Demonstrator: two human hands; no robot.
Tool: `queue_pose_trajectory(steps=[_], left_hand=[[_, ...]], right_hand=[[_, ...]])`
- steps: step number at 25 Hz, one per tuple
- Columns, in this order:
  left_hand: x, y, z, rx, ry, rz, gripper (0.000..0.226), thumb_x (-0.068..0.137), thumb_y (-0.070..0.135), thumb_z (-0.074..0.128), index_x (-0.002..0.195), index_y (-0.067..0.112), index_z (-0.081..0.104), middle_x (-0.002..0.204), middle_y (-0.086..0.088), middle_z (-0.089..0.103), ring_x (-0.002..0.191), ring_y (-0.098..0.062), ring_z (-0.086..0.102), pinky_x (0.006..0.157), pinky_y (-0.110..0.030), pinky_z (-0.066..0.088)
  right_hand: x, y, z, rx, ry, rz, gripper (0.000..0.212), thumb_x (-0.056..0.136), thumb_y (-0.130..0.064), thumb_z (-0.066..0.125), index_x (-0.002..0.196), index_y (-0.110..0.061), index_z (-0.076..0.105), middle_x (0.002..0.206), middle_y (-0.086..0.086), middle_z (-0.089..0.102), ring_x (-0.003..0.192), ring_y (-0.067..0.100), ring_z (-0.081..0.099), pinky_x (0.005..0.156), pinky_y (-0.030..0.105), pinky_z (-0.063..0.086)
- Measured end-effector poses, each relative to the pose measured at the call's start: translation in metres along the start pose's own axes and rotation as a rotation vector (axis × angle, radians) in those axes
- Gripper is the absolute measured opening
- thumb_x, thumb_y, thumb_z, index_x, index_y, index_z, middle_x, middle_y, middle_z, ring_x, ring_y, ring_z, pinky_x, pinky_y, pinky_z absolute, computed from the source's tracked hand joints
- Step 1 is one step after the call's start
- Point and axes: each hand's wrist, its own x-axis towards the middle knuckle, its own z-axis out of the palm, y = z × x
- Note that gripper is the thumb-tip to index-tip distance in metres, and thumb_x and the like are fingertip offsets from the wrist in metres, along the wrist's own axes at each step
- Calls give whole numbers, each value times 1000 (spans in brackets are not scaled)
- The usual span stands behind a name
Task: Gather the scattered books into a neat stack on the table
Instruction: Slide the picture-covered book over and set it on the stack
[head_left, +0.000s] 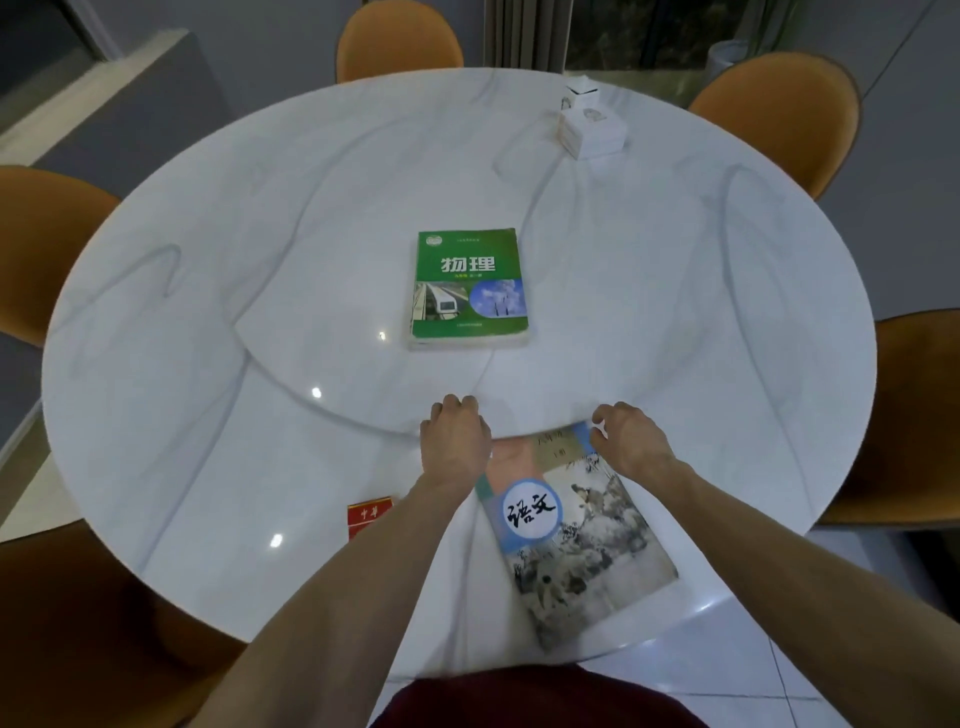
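Orange chairs (779, 109) ring a round white marble table (208, 312) where two textbooks lie apart. At the centre sits a green book (470, 288), square to the viewer, seemingly resting on another volume whose page edges show beneath it. Nearer the person, at the table's front edge, a grey-and-blue book (582, 535) lies skewed, its long axis running from upper left to lower right. The left hand (456, 441) and right hand (628, 441) reach to that book's far end, one at each corner, fingers curled over the edge; whether they have closed on it or only touch it cannot be told. From this grip the green book lies straight ahead and well apart, slightly nearer the left hand, so the near book would likely need turning square before it goes on top. A red packet (369, 514) and white boxes (592, 130) sit aside.
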Motion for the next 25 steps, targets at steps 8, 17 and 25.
queue_pose_trajectory(steps=[8,17,25], left_hand=[[-60,4,48,-544,-214,-501,32,93,18,49,117,-3,53,118,-22,61,109,-36,59,90,-41,49],[-77,15,66,-873,-234,-825,34,92,14,53,110,-14,61,114,-30,65,89,-35,65,66,-45,53],[-85,18,68,-874,-366,-784,12,92,6,52,93,-2,60,89,-15,54,66,-23,47,48,-24,30]], right_hand=[[-30,33,46,115,-125,201,35,93,-25,49,111,4,56,115,22,58,109,34,54,86,34,45],[-30,42,56,373,-143,435,33,84,-22,66,98,7,66,98,23,70,76,27,58,65,26,42],[-43,50,39,412,-187,438,26,84,-15,64,62,-7,52,59,5,49,65,22,50,44,20,32]])
